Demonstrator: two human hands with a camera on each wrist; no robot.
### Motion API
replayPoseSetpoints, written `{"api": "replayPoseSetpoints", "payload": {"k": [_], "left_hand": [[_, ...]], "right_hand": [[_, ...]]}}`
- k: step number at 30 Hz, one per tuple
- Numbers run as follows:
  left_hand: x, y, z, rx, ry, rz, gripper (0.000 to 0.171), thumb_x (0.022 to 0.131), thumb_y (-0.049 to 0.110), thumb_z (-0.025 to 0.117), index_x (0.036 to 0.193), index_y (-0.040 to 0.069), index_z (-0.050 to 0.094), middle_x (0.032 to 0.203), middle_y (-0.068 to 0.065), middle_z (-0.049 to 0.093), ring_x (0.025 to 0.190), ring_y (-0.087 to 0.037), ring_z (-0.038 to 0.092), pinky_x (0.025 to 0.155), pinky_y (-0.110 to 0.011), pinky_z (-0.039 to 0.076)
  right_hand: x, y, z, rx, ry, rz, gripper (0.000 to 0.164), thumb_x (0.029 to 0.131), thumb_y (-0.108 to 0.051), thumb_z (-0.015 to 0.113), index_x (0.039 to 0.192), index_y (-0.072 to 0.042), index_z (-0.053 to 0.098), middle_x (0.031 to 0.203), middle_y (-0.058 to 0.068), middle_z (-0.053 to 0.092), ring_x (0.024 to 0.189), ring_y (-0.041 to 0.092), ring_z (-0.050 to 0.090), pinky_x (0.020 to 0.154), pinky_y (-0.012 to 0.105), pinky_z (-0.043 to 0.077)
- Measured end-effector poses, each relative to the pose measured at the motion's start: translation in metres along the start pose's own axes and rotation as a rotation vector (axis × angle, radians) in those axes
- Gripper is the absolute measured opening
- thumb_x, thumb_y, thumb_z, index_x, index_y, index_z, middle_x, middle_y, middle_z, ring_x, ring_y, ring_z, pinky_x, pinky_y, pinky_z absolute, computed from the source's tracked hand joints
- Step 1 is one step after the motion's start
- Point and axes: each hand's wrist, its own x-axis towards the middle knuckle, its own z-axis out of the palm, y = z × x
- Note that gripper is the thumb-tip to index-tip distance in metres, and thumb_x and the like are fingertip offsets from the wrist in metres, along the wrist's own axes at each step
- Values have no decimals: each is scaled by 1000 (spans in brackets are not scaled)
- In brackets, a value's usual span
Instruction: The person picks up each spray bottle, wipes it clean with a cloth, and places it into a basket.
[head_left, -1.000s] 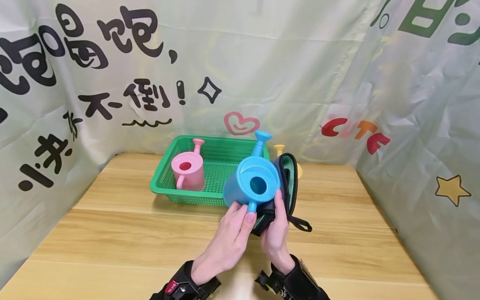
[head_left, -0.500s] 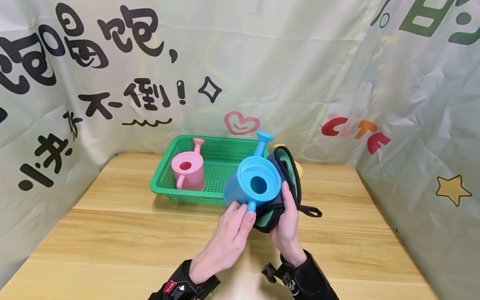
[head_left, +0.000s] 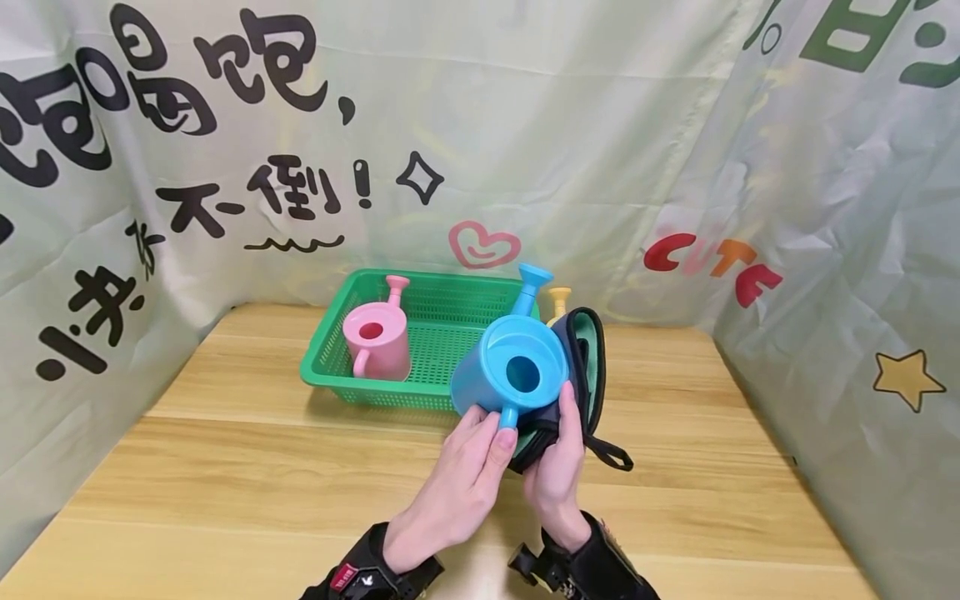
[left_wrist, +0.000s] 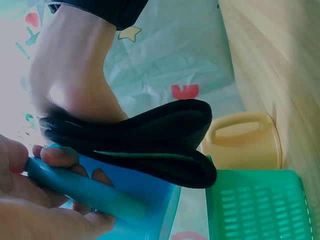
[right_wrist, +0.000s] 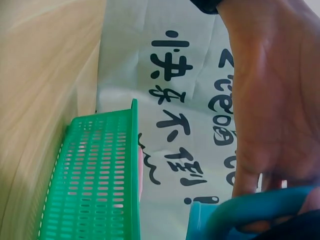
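Note:
A blue watering can [head_left: 510, 375] is tilted with its opening toward me, above the wooden table [head_left: 225, 467]. My left hand [head_left: 491, 429] grips its handle [left_wrist: 75, 186], thumb on top. Beside it on the right my right hand [head_left: 564, 421] holds a black pouch with green lining [head_left: 588, 367], fingers curled round its edge. The mouth of the pouch [left_wrist: 150, 142] lies against the can's side. A strap [head_left: 611, 454] hangs from the pouch. In the right wrist view the left hand [right_wrist: 270, 100] shows above the blue handle [right_wrist: 250, 210].
A green basket [head_left: 442, 300] stands at the back middle with a pink watering can [head_left: 375, 337] inside it. A yellow watering can [left_wrist: 245, 142] stands behind the pouch, right of the basket. Printed cloth walls close in the back and both sides.
The right hand had swung the pouch out to the right and has brought it back against the blue can. The can has shifted slightly right and down.

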Motion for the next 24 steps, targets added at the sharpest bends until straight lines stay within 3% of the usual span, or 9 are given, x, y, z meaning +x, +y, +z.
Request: {"api": "replayPoseSetpoints", "payload": {"k": [9, 16, 24], "left_hand": [[0, 1, -1, 25, 9, 6, 20, 105, 10, 47, 85, 13, 51, 82, 2, 44, 81, -8, 43, 70, -18, 38], [0, 0, 0, 35, 20, 25, 23, 107, 13, 44, 85, 13, 51, 81, 1, 43, 81, -9, 43, 70, -19, 39], [1, 1, -1, 37, 1, 3, 22, 106, 12, 45, 84, 14, 49, 81, 3, 42, 82, -8, 42, 71, -19, 39]], "right_hand": [[-5, 4, 3, 2, 11, 2, 58, 110, -45, 21, 153, -6, 28, 149, 5, 43, 144, 25, 36, 121, 31, 31], [-1, -1, 2, 2, -15, 12, 57, 110, -44, 21, 153, -7, 30, 146, 0, 45, 145, 27, 34, 122, 34, 28], [4, -8, -4, -27, -29, 58, 56, 110, -46, 23, 152, -10, 34, 143, -3, 49, 142, 27, 36, 122, 37, 28]]}}
